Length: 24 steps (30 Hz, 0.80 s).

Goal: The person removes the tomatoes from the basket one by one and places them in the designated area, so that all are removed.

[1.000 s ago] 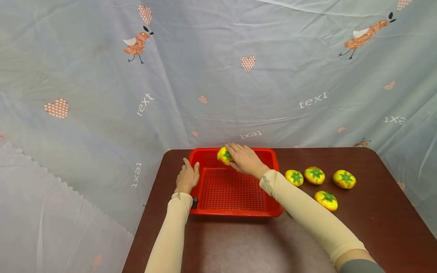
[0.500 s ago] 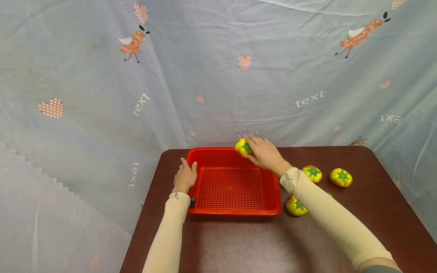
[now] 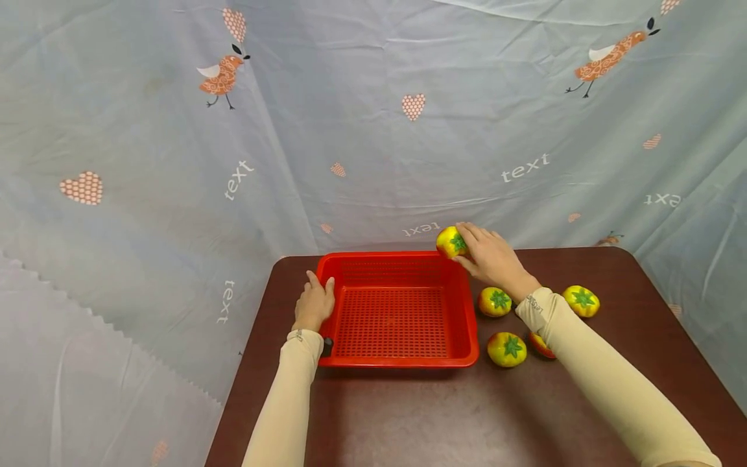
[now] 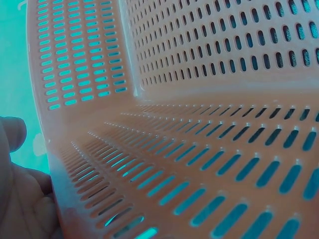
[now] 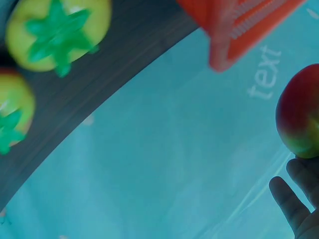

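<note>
My right hand [image 3: 498, 263] holds a yellow-red persimmon [image 3: 452, 242] with a green star-shaped leaf cap. It hangs over the back right corner of a red plastic basket [image 3: 391, 362]. In the right wrist view, the persimmon [image 5: 301, 112] shows its red side, beside fingers [image 5: 290, 201]. My left hand [image 3: 313, 303] is at the basket's left rim, index finger and thumb extended. From the left wrist view, that hand [image 4: 22, 194] lies along the outside of the basket wall [image 4: 89, 122]; whether it grips the rim is unclear. No fruit lies in the basket.
Right of the basket lie more persimmons: one near its side [image 3: 495, 302], one in front [image 3: 506, 350], a red-yellow one [image 3: 541, 346] partly behind my sleeve, and one farther right [image 3: 581, 301]. A patterned grey curtain [image 3: 373, 162] hangs behind the dark table [image 3: 408, 415].
My right hand has moved right and slightly up with the persimmon, from above the basket's middle to its back right corner. The left hand stays at the left rim. The view has shifted slightly.
</note>
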Tool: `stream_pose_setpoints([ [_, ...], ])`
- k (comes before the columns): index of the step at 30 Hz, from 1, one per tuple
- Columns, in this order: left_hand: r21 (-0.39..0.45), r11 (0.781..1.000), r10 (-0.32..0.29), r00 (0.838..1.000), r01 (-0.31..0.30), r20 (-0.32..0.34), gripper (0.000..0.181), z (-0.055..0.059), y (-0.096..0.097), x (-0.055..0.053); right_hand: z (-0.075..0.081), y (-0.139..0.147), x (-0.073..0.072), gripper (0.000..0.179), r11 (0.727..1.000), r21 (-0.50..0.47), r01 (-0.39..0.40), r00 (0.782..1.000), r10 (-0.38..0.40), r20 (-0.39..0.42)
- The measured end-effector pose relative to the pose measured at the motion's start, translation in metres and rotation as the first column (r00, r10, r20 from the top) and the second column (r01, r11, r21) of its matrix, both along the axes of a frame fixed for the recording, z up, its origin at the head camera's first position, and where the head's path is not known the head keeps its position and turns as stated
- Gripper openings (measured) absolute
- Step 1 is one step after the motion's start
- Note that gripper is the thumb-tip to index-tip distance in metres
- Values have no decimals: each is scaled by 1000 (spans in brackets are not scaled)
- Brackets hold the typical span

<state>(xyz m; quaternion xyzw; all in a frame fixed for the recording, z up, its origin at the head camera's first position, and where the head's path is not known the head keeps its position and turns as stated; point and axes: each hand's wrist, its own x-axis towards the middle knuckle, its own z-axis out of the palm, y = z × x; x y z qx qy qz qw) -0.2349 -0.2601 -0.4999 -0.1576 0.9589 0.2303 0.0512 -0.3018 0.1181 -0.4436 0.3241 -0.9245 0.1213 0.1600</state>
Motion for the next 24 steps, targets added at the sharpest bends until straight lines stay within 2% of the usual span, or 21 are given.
stream_pose_setpoints([
  [12,7,1000,-5,1000,5,12,76,-3,-1,0,-12,68,16,69,996,4,86,996,-86,-24],
  [24,0,1000,-17,1000,17,15,76,-1,-1,0,-15,129,49,71,982,-14,188,982,-188,0],
])
